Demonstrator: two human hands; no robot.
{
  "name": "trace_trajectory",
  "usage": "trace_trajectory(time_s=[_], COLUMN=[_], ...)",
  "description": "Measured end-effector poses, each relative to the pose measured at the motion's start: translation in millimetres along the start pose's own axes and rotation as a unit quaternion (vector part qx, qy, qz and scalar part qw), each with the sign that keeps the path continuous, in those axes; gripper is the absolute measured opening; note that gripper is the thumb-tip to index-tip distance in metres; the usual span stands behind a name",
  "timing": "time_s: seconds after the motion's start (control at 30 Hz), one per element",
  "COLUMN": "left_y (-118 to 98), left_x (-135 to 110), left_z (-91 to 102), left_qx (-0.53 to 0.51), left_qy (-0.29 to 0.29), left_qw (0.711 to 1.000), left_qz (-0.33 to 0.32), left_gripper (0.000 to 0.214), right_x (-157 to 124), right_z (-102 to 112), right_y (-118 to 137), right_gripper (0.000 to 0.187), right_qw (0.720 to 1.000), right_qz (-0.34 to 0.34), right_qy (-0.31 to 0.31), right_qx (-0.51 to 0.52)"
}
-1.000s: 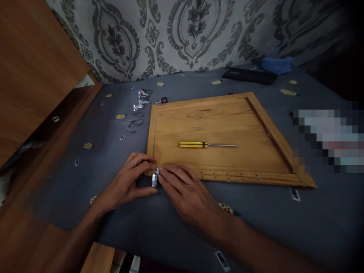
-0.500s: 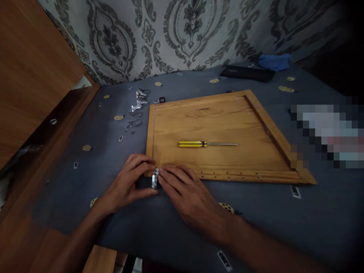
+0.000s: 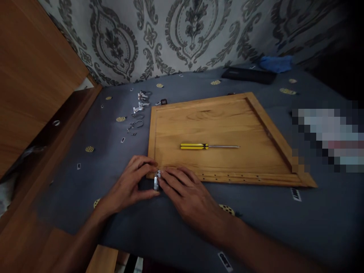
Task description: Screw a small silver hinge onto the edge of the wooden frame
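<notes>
A small silver metal hinge (image 3: 157, 179) sits at the front-left corner of a wooden panel (image 3: 216, 129), partly over its edge. My left hand (image 3: 129, 184) curves around the hinge from the left, thumb at its near end and fingertips by its far end. From the right, my right hand (image 3: 189, 201) has its fingertips against the hinge and rests over the panel's front rail. Its thumb is hidden. On the panel lies a screwdriver (image 3: 195, 146) with a yellow-and-black handle, its shaft pointing right. Small dark holes run along the front rail.
Several metal hinge parts (image 3: 140, 106) and small screws (image 3: 133, 134) lie left of the panel on a dark blue cloth (image 3: 113, 148). At the back are a black case (image 3: 248, 75) and a blue cloth bundle (image 3: 276, 63). A wooden cabinet (image 3: 42, 49) stands at left.
The view has shifted slightly, so everything appears a little lower and to the right. Both hands stay at the hinge in nearly the same pose.
</notes>
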State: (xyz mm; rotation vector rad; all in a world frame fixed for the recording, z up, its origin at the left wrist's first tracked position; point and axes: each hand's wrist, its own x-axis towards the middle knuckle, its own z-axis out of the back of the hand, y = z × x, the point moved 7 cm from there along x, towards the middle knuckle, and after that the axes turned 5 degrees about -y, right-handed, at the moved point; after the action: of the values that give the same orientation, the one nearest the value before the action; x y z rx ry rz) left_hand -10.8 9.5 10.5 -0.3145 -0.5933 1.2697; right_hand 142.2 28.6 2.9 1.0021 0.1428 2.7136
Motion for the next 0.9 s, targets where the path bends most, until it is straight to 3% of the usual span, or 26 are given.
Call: trace_trajectory(time_s=[0.2, 0.4, 0.63, 0.9], left_y=[2.3, 5.1, 3.8, 4.0], left_x=[-1.9, -2.9, -2.3, -2.6], left_z=[-0.1, 4.3, 3.1, 2.6], left_qx=[-0.003, -0.026, -0.017, -0.013], left_qy=[0.002, 0.0, 0.003, -0.004], left_qw=[1.0, 1.0, 1.0, 1.0], left_qz=[0.007, 0.005, -0.001, -0.006], left_gripper=[0.042, 0.061, 0.053, 0.044], right_x=[1.5, 1.3, 2.1, -0.3], right_z=[0.3, 0.1, 1.5, -2.8], right_y=[-0.5, -0.5, 0.3, -0.2], right_gripper=[0.031, 0.026, 0.029, 0.03], right_qw=[1.0, 1.0, 1.0, 1.0], right_qz=[-0.008, -0.005, -0.006, 0.0], right_qy=[0.005, 0.01, -0.013, 0.02], right_qx=[-0.006, -0.016, -0.006, -0.003])
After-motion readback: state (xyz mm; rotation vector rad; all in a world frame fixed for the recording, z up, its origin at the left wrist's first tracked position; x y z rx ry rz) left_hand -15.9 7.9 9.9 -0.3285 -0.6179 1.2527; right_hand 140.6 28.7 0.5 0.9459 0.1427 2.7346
